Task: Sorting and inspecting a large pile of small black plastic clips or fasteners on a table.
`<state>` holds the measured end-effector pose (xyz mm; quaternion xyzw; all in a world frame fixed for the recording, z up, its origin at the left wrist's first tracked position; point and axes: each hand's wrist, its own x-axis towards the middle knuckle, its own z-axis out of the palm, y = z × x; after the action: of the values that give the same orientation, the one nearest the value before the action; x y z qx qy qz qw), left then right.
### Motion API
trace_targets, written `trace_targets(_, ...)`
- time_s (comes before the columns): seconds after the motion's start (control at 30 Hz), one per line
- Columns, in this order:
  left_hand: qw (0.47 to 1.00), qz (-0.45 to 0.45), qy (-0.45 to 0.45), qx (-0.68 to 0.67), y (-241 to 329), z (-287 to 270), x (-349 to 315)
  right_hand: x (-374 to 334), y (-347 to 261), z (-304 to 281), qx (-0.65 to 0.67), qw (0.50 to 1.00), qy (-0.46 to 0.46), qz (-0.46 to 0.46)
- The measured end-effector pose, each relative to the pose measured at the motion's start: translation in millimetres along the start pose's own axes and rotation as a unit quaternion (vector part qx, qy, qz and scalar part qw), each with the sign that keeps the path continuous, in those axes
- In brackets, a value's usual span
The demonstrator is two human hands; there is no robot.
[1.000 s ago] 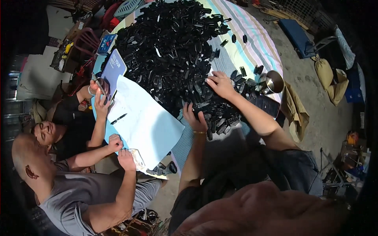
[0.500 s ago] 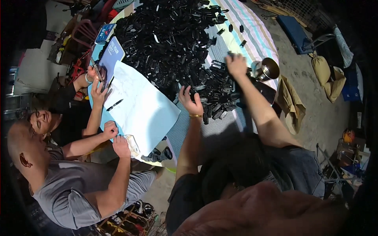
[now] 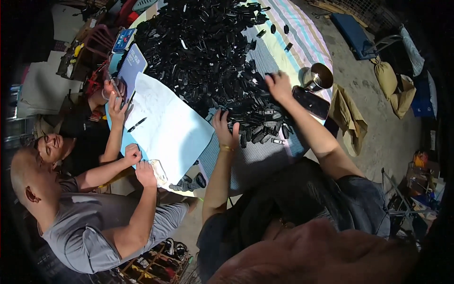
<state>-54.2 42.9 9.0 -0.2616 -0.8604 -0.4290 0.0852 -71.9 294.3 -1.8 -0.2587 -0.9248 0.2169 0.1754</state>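
A large heap of small black oblong plastic pieces (image 3: 203,61) covers the middle of the table; their exact kind is too small to make out. My left hand (image 3: 225,131) rests at the heap's near edge, thumb and fingers apart, with pieces beside it. On the heap's right side, my right hand (image 3: 280,88) touches the edge of the pieces with its fingers spread and slightly bent. Between the two hands lies a looser group of pieces (image 3: 265,120), one with a pale face. I see nothing gripped in either hand.
A metal cup (image 3: 323,78) and a dark phone (image 3: 309,102) stand right of my right hand. Leftward lie a large white sheet (image 3: 165,128), a pen (image 3: 137,124) and a notebook (image 3: 133,66). Two people sit at the left, their hands (image 3: 145,174) at the table edge.
My left hand has shifted slightly left and nearer. My right hand has moved a little left and down toward the pieces. The phone now shows more fully beside the cup.
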Motion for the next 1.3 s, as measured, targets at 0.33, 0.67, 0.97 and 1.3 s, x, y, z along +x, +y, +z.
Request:
trace_targets(0.33,0.999,-0.015,0.046,-0.024,-8.2,-4.3,1.2,29.0,-51.6,-24.2,0.091,0.991,0.007,-0.101)
trace_targets(0.67,0.998,-0.046,0.036,-0.029,-8.9,-8.9,3.8,227.0,115.3,54.3,-0.003,0.980,0.191,0.056)
trace_targets(0.97,0.998,-0.052,0.021,-0.018,-10.9,-5.3,0.4,311.6,19.2,115.8,0.304,0.942,0.002,-0.144)
trace_targets(1.3,0.997,-0.075,0.027,-0.019,-7.7,-10.9,0.3,197.6,-45.9,91.6,0.315,0.909,-0.165,-0.215)
